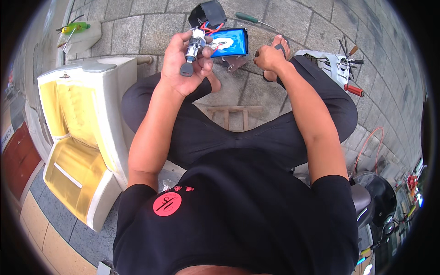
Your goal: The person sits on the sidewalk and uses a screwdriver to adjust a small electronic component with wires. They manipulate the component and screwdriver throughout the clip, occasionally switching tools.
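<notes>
key (186, 68) in lock (193, 46), blue pack (237, 42) uncovered

left hand (174, 68): thumb and fingers clamped round the lock, its long axis slanting, key end toward the wrist. red wires (213, 28) exposed; covering seems undone. right hand (271, 58): fingers curled together; whether they hold anything, i cannot tell.

The left grip (177, 68) holds a silver metal lock cylinder (194, 46) with a dark-headed key (186, 69); right of it lies a blue rectangular pack (237, 41); beyond the curled right grip (269, 58), a green-handled screwdriver (247, 17).
</notes>
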A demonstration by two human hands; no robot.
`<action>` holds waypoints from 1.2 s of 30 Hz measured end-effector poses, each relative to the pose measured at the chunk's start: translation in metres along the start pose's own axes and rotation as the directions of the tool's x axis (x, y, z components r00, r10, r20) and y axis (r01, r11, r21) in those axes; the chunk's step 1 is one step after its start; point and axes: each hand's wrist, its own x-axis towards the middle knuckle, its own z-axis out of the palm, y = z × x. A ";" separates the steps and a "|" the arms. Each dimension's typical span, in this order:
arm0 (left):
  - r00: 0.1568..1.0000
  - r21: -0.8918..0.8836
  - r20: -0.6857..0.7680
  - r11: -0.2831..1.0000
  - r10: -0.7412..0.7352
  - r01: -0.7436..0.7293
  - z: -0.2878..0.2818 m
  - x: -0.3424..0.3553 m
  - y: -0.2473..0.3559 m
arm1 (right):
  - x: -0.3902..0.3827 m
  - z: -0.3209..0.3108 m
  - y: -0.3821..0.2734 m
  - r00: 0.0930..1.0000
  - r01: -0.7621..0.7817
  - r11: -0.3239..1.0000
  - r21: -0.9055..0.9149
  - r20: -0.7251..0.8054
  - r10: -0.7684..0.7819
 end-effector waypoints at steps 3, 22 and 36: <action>1.000 -0.017 -0.002 0.999 0.028 -0.028 -0.002 0.001 -0.003 | 0.024 0.062 -0.003 0.998 -0.047 0.990 0.130 0.037 0.043; 0.999 0.001 -0.039 0.999 0.038 -0.038 0.006 0.003 -0.003 | 0.145 0.277 -0.022 0.705 0.268 0.879 0.394 -0.702 0.100; 0.992 0.095 -0.108 0.994 0.071 -0.060 0.014 0.006 -0.013 | 0.064 0.169 -0.043 0.891 -0.226 0.726 0.650 -0.163 0.423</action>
